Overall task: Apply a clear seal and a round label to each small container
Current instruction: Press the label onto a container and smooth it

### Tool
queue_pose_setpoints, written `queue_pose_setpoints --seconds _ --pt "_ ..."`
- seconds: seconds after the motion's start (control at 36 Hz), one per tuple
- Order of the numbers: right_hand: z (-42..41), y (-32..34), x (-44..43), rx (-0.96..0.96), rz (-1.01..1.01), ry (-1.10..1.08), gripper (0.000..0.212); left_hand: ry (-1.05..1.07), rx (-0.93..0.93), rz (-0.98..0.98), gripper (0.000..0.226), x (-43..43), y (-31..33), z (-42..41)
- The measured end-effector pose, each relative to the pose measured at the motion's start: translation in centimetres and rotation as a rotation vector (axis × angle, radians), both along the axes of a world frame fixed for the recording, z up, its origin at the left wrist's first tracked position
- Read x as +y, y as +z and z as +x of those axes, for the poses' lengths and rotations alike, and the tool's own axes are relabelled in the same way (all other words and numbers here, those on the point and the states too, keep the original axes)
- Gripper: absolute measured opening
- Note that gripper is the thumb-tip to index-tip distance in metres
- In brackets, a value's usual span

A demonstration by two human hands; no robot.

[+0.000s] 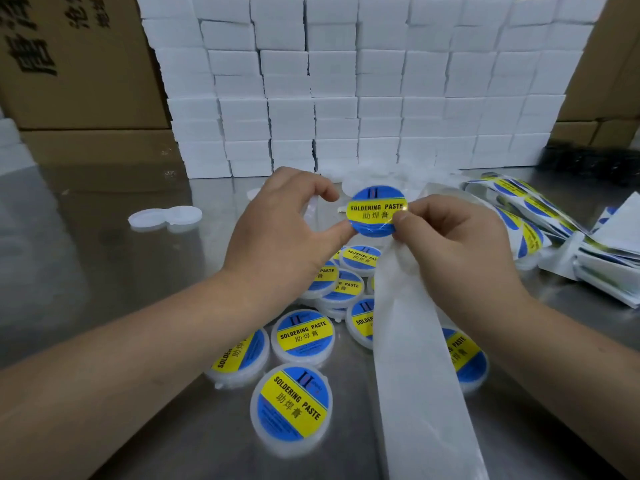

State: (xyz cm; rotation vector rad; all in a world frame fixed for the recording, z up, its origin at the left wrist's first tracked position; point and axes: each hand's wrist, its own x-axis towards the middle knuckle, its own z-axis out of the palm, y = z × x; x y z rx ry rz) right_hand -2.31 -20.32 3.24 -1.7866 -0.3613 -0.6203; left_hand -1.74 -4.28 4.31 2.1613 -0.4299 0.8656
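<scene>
A round blue and yellow "Soldering Paste" label [376, 211] is held up between both hands above the steel table. My left hand [280, 233] pinches its left edge with thumb and fingers; whether a container lies behind the label I cannot tell. My right hand [450, 233] grips the label's right edge and also holds a long white backing strip [412, 358] that hangs down toward me. Below lie several small white containers carrying labels, such as one [291, 402] near me and one [302, 336] behind it.
Two bare white lids [165, 216] rest on the table [104, 271] at left. A pile of unlabeled white containers [377, 176] sits behind the hands. Strips of labels [526, 220] are heaped at right. A wall of white boxes [346, 98] and brown cartons [79, 64] stands behind.
</scene>
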Motion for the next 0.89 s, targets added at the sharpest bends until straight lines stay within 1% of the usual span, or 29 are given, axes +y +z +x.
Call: queue_pose_setpoints --seconds 0.08,0.14,0.19,0.25,0.28,0.36,0.44,0.5,0.64,0.75,0.89 --pt "0.2 -0.1 0.0 -0.008 -0.030 -0.024 0.023 0.045 0.025 0.025 0.021 0.3 -0.4 0.6" --pt "0.3 0.0 -0.1 -0.024 -0.040 -0.033 0.023 0.067 0.103 -0.068 0.019 0.4 -0.3 1.0" --pt "0.2 0.0 0.0 -0.025 -0.035 -0.014 0.023 -0.003 0.218 -0.324 0.019 0.3 0.2 1.1" --pt "0.2 -0.1 0.0 -0.006 -0.040 0.019 0.022 -0.152 0.341 -0.609 0.024 0.0 0.8 1.1" --pt "0.2 -0.2 0.0 0.004 -0.050 0.035 0.022 -0.223 0.393 -0.704 0.025 0.0 1.0 1.0" --pt "0.1 -0.3 0.2 0.048 -0.057 0.099 0.016 -0.411 0.525 -0.920 0.019 -0.3 1.2 0.8" --pt "-0.1 -0.3 0.4 0.081 -0.062 0.146 0.015 -0.543 0.622 -1.088 0.020 -0.7 1.3 0.7" --pt "-0.2 -0.2 0.5 0.081 -0.082 0.185 0.016 -0.575 0.658 -1.097 0.022 -0.7 1.3 0.7" --pt "-0.5 -0.2 0.6 0.091 -0.110 0.284 0.022 -0.577 0.671 -0.949 0.029 -0.9 1.0 0.7" --pt "-0.4 -0.4 0.5 0.086 -0.132 0.296 0.036 -0.610 0.698 -0.921 0.031 -1.1 0.7 0.4" --pt "-0.4 -0.3 0.7 0.100 -0.134 0.286 0.039 -0.679 0.733 -0.927 0.042 -1.0 0.6 0.4"
